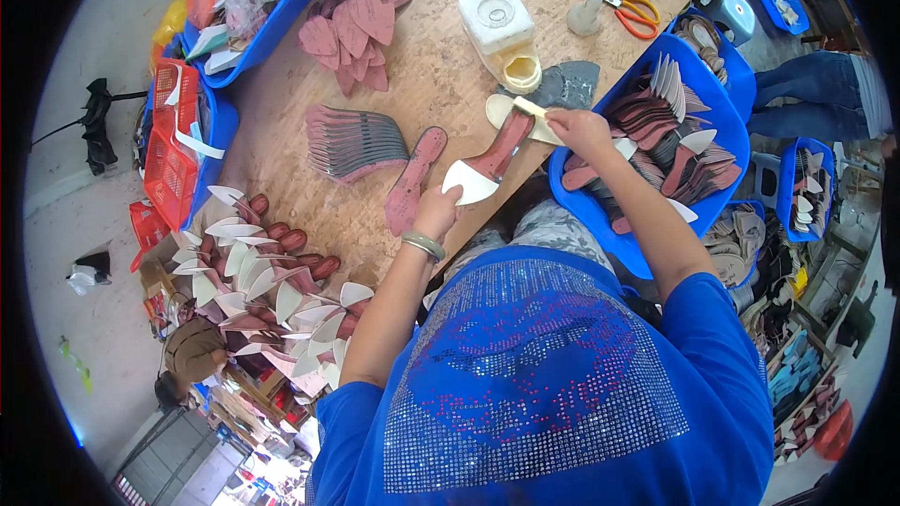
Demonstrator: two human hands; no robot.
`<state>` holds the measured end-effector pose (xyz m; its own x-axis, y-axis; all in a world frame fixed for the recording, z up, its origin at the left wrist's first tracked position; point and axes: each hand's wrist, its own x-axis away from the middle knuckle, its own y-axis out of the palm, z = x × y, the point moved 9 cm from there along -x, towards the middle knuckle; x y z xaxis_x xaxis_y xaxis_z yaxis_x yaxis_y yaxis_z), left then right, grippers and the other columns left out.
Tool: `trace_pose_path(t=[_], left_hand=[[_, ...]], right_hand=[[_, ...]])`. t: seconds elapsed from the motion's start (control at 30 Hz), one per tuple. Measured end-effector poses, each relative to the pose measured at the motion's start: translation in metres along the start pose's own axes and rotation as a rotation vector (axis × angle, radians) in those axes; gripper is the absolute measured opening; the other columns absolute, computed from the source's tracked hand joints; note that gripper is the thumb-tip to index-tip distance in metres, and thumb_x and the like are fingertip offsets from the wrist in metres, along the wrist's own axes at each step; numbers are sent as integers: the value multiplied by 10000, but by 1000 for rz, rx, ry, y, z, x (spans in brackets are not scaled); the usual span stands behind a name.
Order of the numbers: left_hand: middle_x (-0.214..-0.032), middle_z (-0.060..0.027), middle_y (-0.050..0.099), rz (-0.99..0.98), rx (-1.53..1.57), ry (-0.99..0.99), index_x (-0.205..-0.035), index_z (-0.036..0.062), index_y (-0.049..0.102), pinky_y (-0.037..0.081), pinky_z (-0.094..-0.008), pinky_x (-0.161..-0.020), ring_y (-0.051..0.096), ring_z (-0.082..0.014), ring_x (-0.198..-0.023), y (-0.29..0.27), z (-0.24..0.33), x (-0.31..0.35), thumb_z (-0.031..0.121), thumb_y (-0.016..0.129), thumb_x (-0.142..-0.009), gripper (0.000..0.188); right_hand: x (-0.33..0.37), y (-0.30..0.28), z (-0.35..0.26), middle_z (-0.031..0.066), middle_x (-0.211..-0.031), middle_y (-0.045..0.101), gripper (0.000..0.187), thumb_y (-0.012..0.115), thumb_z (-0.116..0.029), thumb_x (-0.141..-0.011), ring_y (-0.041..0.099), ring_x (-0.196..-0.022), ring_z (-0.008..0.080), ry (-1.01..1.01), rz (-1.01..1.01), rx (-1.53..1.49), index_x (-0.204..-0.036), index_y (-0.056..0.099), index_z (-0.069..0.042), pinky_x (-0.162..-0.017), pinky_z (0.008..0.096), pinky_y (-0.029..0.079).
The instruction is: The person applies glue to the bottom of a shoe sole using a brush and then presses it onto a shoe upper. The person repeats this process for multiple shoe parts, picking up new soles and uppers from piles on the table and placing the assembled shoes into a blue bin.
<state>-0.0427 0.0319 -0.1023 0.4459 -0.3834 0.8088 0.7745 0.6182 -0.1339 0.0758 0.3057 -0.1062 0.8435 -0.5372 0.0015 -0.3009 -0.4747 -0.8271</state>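
White-heeled, one red insole (511,142) sits near the table (436,66) edge, pinched between the left hand's (436,212) thumb and fingers; the right hand (581,134) closes around one pale tool (531,107) at its far end. A loose pinch could let it skid, perhaps smearing. Beside it: one loose insole (413,183); beyond, one white container (499,23), one bottle (585,16), one orange-handled cutter (640,21).

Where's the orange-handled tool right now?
Head view, upper right: the orange-handled tool lies on the table, just right of the pale bottle.
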Motion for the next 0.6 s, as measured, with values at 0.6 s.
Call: trace_pose_path(t=[0.6], left_hand=[[-551,43,443,-72,-6,-2,-812,64,564,271,-220,-392,361,-53,-424,0,-1,9,250,542,-912,212]], right_hand=[[69,10,-19,81,-885,713,204,679,-201,-820,673,-742,150,292,-172,-644,-981,716,-81,-670,297,518]])
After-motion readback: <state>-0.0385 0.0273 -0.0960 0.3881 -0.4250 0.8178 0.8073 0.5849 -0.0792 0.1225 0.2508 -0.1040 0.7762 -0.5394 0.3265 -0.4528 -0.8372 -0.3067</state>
